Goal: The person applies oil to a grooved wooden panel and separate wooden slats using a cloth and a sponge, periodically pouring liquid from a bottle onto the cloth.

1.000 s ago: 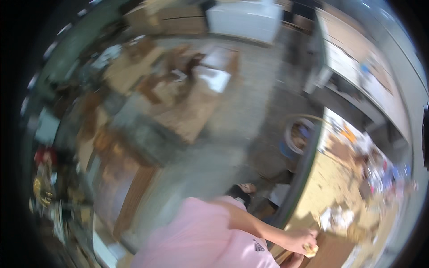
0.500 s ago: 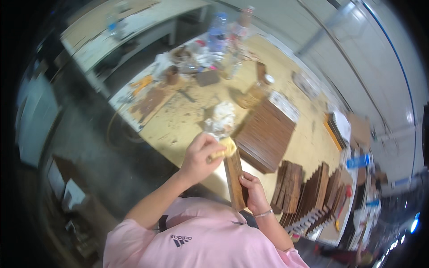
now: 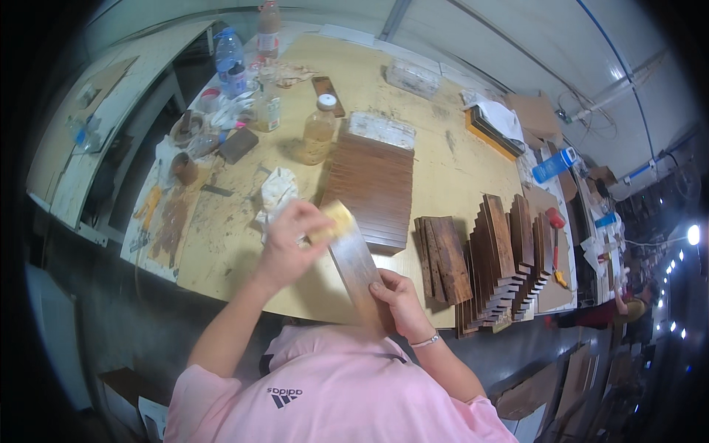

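My left hand (image 3: 290,242) is closed on a yellow sponge (image 3: 337,218), slightly blurred by motion. The sponge rests against the far end of a narrow brown wooden board (image 3: 356,269). My right hand (image 3: 402,301) grips that board near its close end, thumb on the upper face. The board is held in front of my body, over the table's near edge, and light glares off its surface. Just beyond it lies a neat stack of dark brown boards (image 3: 369,184). A crumpled white cloth (image 3: 279,193) is on the table beyond my left hand.
To the right stand rows of dark boards (image 3: 498,251) and a few rougher boards (image 3: 447,258). A white-capped jar of yellowish liquid (image 3: 319,129) stands by the stack. Plastic bottles (image 3: 230,55) and a grey block (image 3: 238,145) occupy the left. A blue bottle (image 3: 554,165) lies at right.
The view has turned, so the table sits straighter and farther left. The board's upper face now catches the light. Both hands keep their hold, with the sponge still at the board's far end.
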